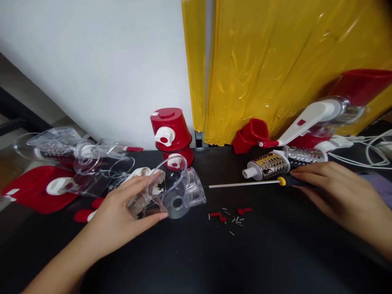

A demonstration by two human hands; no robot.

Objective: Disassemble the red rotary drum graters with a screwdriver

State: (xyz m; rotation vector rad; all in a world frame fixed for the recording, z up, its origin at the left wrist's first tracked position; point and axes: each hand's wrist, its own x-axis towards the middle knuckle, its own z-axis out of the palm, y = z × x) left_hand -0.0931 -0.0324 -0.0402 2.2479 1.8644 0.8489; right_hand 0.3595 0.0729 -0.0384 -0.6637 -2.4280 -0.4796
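My left hand (122, 212) holds a clear plastic housing (179, 192) above the black table, thumb in front and fingers behind it. The handle of a screwdriver (245, 185) is gripped in my right hand (343, 196); its shaft points left, the tip near the housing's right end. Whether the tip touches the housing is hard to tell. On the table between my hands lie several small screws (237, 220) and small red plastic pieces (219, 216).
Red bases (173, 130) stand behind the housing. Clear parts (58, 139) and a red base (39, 190) are at left. Metal grater drums (271, 165), a red hopper (254, 132), an assembled grater (324, 110) and white cables (364, 151) sit at right.
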